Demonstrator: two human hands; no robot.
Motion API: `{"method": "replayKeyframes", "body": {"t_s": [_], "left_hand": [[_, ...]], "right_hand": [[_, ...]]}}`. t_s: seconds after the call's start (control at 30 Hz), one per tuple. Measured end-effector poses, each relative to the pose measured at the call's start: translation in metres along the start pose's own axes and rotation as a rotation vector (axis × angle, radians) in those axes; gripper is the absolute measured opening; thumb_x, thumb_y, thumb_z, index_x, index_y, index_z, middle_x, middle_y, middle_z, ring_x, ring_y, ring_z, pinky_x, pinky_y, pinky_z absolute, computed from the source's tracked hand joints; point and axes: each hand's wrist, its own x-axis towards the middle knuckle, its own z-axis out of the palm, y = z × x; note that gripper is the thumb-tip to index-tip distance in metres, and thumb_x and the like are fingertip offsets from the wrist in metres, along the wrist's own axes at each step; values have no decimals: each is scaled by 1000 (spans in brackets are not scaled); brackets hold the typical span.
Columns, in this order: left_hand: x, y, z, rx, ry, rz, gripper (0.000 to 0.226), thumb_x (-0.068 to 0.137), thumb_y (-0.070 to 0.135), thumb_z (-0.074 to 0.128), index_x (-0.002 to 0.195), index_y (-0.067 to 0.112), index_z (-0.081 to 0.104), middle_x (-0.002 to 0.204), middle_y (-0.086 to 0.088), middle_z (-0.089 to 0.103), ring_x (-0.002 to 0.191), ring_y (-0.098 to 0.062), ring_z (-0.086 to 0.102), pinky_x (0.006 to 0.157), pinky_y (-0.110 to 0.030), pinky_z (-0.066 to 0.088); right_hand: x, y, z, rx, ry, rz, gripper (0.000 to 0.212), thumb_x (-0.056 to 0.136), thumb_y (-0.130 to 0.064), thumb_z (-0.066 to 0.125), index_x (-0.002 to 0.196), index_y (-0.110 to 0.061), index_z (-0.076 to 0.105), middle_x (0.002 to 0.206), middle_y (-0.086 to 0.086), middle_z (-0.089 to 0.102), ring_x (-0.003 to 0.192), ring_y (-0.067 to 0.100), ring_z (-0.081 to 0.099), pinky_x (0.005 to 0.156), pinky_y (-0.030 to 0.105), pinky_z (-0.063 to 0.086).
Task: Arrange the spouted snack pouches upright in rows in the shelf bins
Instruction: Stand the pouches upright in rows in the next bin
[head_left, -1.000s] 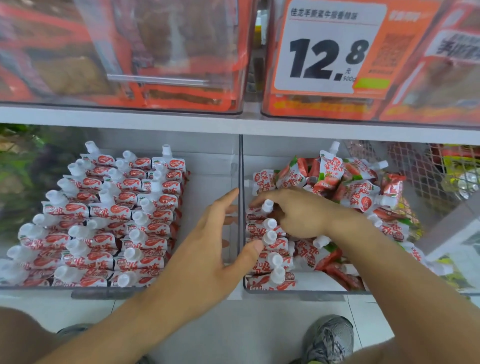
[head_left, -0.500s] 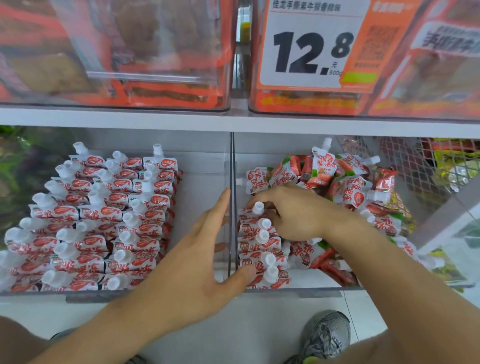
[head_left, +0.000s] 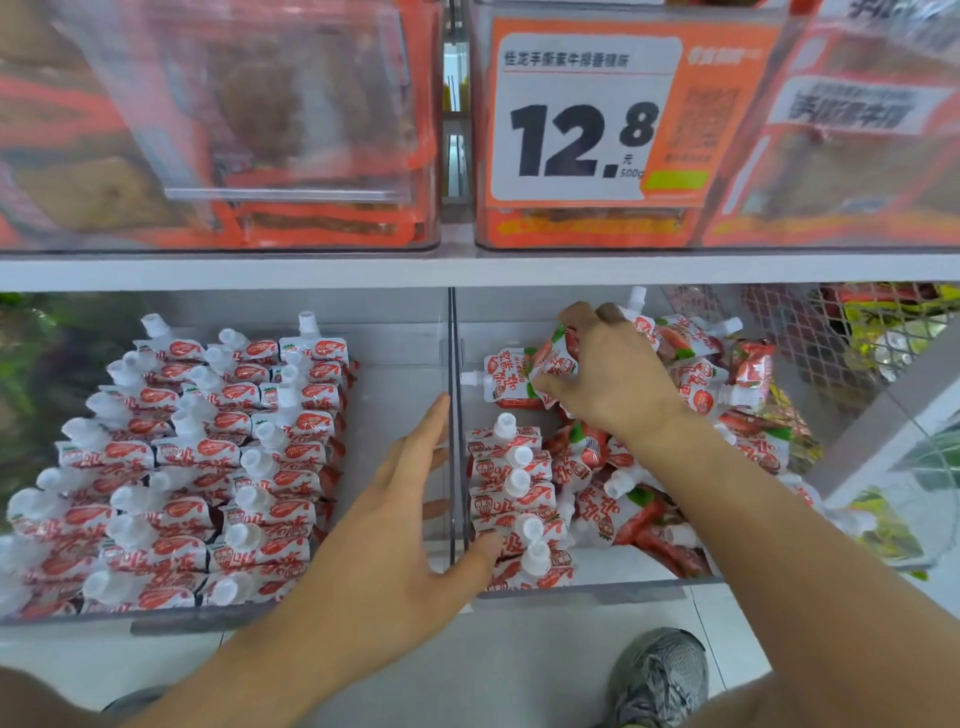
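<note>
— One row (head_left: 511, 499) of upright pouches stands along the left wall of the right bin (head_left: 582, 590), running from its front edge back. What has changed since a second ago?

— The right hand (head_left: 608, 384) has left that row. It was curled over the caps at the row's back end; now it sits further back in the bin, on the loose heap (head_left: 691, 415), its fingers (head_left: 576, 319) closed round a pouch (head_left: 553, 366) lying on top.

— And the left hand (head_left: 387, 540)?

— Hardly moved. It rests flat against the divider (head_left: 451, 415) between the bins, fingers straight and spread, the thumb touching the front pouches of the row, seemingly steadying them.

— So what does that mean for the job?

— Likely the next pouch is being fetched, to go upright behind the last cap in the row. The left bin (head_left: 156, 621) already holds neat rows (head_left: 208, 452); the right bin has one short row, and most of its stock lies tumbled toward the right wall and back.
</note>
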Motion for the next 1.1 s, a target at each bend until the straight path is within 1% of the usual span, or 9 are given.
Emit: {"method": "replayKeyframes", "body": {"t_s": [0.13,0.3,0.43,0.53,0.67,0.77,0.83,0.97,1.1], "left_hand": [[-1,-1,0,0,12,15,102,79,54,66,144,57,-13,128,56,9,114,41,10,85,14,11],[-2,-2,0,10,-12,14,102,80,56,63,140,60,-20,125,60,2,108,44,11,81,15,14],[-2,0,0,8,-27,14,101,81,56,60,141,57,-21,122,63,-3,105,45,11,78,15,15],[-2,1,-1,4,-33,9,100,81,57,59,140,57,-22,123,61,0,103,46,11,77,15,15],[-2,2,-3,-9,-50,6,99,81,59,56,135,61,-27,121,63,-2,103,45,12,77,15,17],[-3,1,-2,-6,-58,18,99,81,60,55,134,61,-29,119,65,-6,103,45,10,76,15,16],[-2,6,-5,12,-67,1,99,82,60,54,135,59,-30,118,65,-9,102,45,10,76,15,16],[-5,8,-4,32,-32,2,99,82,61,52,133,59,-33,120,61,-4,99,33,25,81,1,30],[-4,9,-6,43,-63,-40,100,83,62,53,129,61,-36,122,60,-4,93,43,20,89,-12,39]], "right_hand": [[5,-6,0,122,137,-3,55,70,-7,82,120,-7,58,106,13,59,90,33,63,81,37,55],[2,-20,-12,396,66,-129,32,71,1,78,100,-12,71,89,-5,69,73,6,63,70,6,49],[2,-9,7,284,-343,-206,31,85,-24,74,115,-16,68,112,-6,66,99,7,59,87,23,48],[4,-4,13,250,-417,-220,37,94,-39,61,93,-3,67,85,12,68,71,19,60,73,43,52],[1,-7,4,347,-371,-195,62,90,-59,53,74,0,55,65,17,53,57,26,49,62,44,45],[-2,-18,-5,361,-540,-108,69,92,-67,32,108,-10,68,112,7,69,103,16,63,92,36,44],[-1,-23,-9,379,-657,56,73,91,-72,20,144,-29,46,154,-4,40,142,19,35,113,38,24],[8,-25,-8,392,-744,163,75,91,-74,15,144,-31,45,150,-9,45,142,17,36,118,40,20],[23,-20,-19,344,-672,-16,44,97,-55,45,125,-27,64,126,-9,65,114,10,59,106,31,39]]}}
